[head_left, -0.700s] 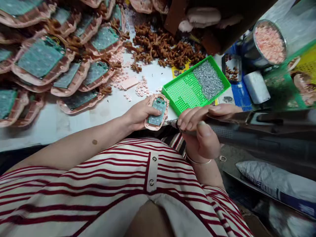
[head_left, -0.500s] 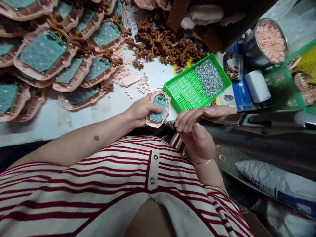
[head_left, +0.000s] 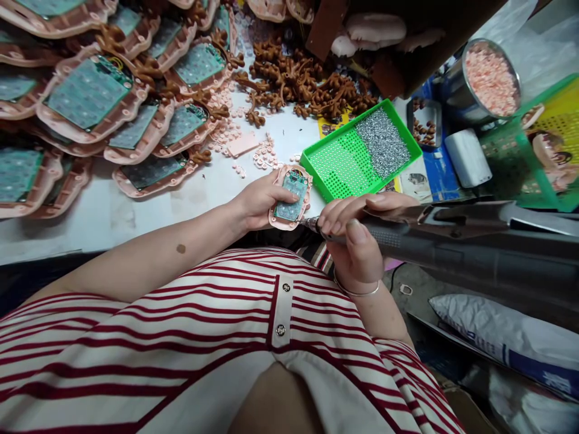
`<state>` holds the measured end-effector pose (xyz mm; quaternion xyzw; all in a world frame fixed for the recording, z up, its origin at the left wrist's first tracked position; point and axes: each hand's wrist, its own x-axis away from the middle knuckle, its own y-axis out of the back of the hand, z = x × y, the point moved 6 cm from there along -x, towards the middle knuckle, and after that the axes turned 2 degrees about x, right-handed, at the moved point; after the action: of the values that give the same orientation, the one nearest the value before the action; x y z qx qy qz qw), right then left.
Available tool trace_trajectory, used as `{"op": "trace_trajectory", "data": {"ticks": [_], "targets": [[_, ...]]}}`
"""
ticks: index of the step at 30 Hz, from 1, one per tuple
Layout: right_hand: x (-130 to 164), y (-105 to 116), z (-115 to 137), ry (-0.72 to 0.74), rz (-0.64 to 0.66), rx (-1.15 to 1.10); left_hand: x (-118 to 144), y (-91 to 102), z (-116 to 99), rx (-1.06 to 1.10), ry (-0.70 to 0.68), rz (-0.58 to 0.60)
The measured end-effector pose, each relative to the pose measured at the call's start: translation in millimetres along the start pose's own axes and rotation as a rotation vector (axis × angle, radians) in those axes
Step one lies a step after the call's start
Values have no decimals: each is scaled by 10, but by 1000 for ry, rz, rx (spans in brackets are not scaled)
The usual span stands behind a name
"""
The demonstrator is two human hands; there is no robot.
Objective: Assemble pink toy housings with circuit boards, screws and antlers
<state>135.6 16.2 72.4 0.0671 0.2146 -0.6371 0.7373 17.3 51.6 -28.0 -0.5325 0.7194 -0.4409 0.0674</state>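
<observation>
Head view, looking down past a red-and-white striped shirt to the edge of a white desk (head_left: 136, 211). The left hand (head_left: 260, 202) is closed around a small pink case (head_left: 290, 198) with a green circuit board inside it, thumb pressed on the board, holding it at the desk's near edge. The right hand (head_left: 357, 232) grips the front end of a dark electric screwdriver (head_left: 452, 241), fingers wrapped over its barrel. The metal tip of the tool touches the lower right corner of the case. Just beyond the hands sits a green tray (head_left: 330, 166) with a heap of small silver screws (head_left: 382, 141) in its far half. Across the left of the desk lie many larger pink cases (head_left: 90, 99) with green boards, overlapping one another. A pile of brown rubber pieces (head_left: 307, 84) lies behind the tray, and a metal tin (head_left: 452, 90) of pink bits stands at the right.
</observation>
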Motion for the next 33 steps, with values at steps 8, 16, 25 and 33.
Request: {"op": "trace_trajectory", "data": {"ticks": [8,16,25,33], "targets": [[-19,-2,7,8,-1,-49,11,18,1,12,-6,-40],[-38,4,-15,-1,-18,-27,16,8,-4,5,0,-5],[-16,27,-27,23,13,-61,14,-14,-7,0,2,-1],[-16,24,-28,13,6,-46,7,1,5,13,-9,-35]]}}
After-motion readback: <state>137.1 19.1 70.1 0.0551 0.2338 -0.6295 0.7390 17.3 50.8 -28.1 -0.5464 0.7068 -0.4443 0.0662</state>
